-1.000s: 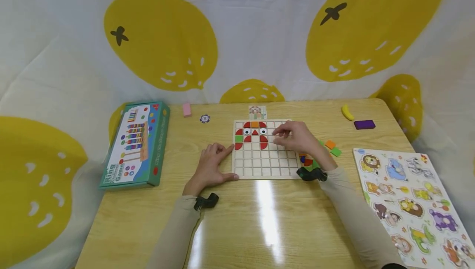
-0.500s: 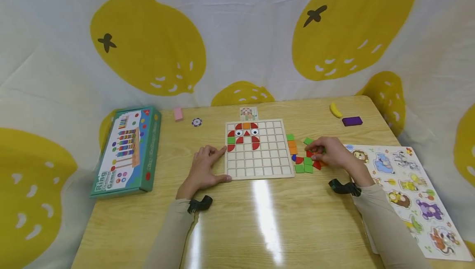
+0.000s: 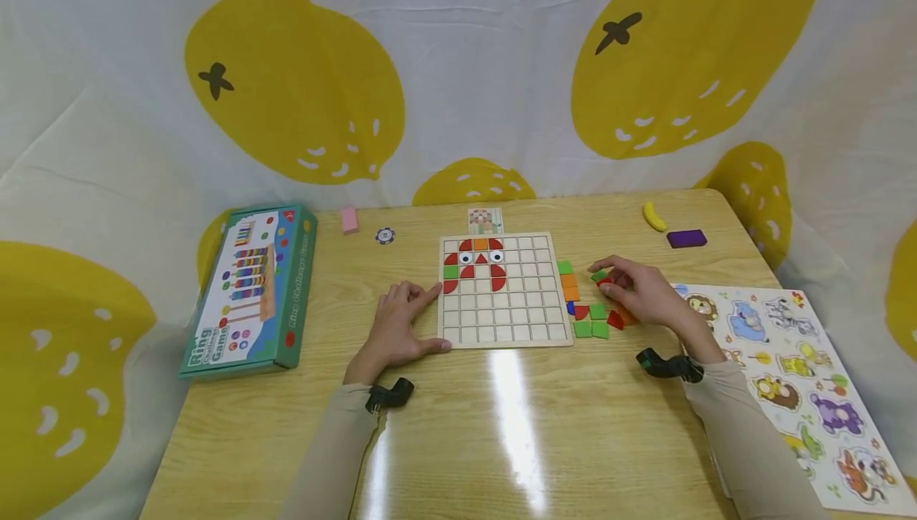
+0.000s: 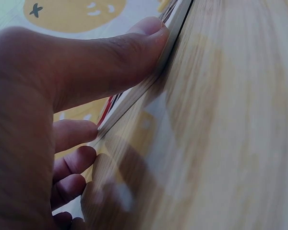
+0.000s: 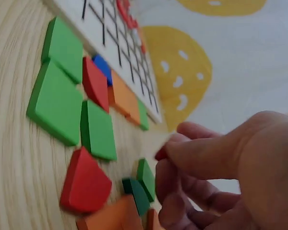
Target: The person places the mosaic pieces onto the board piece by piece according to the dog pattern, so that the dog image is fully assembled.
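My left hand (image 3: 396, 325) rests at the left edge of a wooden grid board (image 3: 517, 314), its thumb and forefinger spread and touching the rim. The left wrist view shows the thumb of that hand (image 4: 101, 62) against the board's side. Red, orange and green tiles and two eye tiles (image 3: 497, 257) form a pattern in the upper left cells. Right of the board, my right hand (image 3: 641, 293) is over loose tiles and pinches a small red piece (image 5: 161, 153), mostly hidden by its fingers. Green tiles (image 5: 57, 103) and a red tile (image 5: 86, 182) lie nearby.
A pattern card (image 3: 485, 220) lies behind the board. A ring game box (image 3: 251, 289) stands left, near a pink block (image 3: 349, 220) and a chip (image 3: 384, 236). At right are a banana (image 3: 653, 216), a purple block (image 3: 686, 239) and an animal puzzle (image 3: 781, 361).
My right hand has moved from above the board's right side to the loose tiles and picked up a red piece. My left hand keeps its place at the board's edge.
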